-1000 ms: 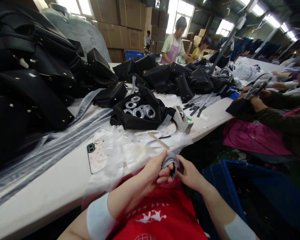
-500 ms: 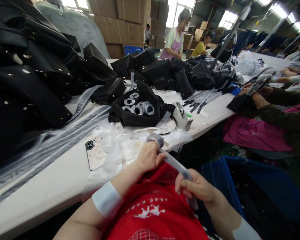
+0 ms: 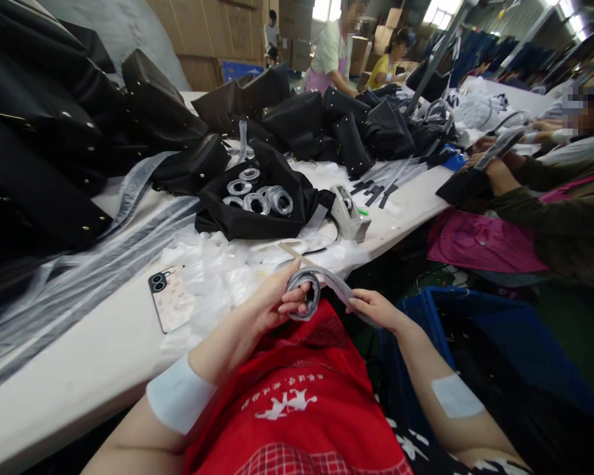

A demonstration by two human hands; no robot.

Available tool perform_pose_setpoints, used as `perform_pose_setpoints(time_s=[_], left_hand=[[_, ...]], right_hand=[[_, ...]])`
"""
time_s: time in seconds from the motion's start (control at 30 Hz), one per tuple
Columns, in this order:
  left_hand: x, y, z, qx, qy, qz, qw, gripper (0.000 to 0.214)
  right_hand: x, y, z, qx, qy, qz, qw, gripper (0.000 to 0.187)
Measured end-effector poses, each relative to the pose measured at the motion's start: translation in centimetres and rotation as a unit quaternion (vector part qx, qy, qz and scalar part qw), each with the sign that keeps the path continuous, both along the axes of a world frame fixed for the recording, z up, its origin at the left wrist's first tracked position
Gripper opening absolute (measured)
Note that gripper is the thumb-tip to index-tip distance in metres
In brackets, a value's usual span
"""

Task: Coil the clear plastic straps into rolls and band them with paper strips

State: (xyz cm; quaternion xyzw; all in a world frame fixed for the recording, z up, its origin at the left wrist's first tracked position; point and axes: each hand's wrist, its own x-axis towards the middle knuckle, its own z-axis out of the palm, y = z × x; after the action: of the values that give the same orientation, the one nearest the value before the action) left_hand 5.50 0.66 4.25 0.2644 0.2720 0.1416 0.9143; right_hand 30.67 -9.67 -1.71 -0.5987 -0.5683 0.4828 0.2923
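A plastic-wrapped strap (image 3: 303,316), partly wound into a roll, is held between my hands above the red apron. My left hand (image 3: 287,300) grips the roll, with its fingers curled into the centre. With my right hand (image 3: 373,309) I pinch the strap's loose length, which arches over from the top of the roll. Just beyond, several finished-looking rolls (image 3: 280,200) of the same kind lie on a black bag (image 3: 218,216). A tape dispenser (image 3: 349,214) stands to the right of that bag.
Long plastic-wrapped straps (image 3: 143,247) stretch along the white table (image 3: 89,343) on the left. A phone (image 3: 171,300) lies beside clear plastic bags (image 3: 218,264). Black bags (image 3: 297,122) are heaped behind. A blue crate (image 3: 426,316) stands low right, near a seated co-worker (image 3: 539,204).
My left hand has turned, so the roll now shows its open side. My right hand has moved up, closer to the roll, along the strap. The view has shifted slightly.
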Motion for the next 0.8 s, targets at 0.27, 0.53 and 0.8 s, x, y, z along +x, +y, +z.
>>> perform_pose_setpoints(time_s=[0.27, 0.53, 0.8], left_hand=[[-0.5, 3.4, 3.3, -0.040, -0.098, 0.203, 0.973, 0.061], [2.6, 0.3, -2.7, 0.623, 0.210, 0.204, 0.725, 0.039], [1.1, -1.7, -1.7, 0.734, 0.293, -0.070, 0.608, 0.045]], right_hand=[[-5.7, -1.2, -1.0, 0.032, -0.013, 0.000, 0.999, 0.033], [-10.2, -1.1, 4.3, 0.021, 0.262, 0.061, 0.963, 0.040], [-5.6, 1.8, 4.4, -0.059, 0.310, -0.014, 0.949, 0.040]])
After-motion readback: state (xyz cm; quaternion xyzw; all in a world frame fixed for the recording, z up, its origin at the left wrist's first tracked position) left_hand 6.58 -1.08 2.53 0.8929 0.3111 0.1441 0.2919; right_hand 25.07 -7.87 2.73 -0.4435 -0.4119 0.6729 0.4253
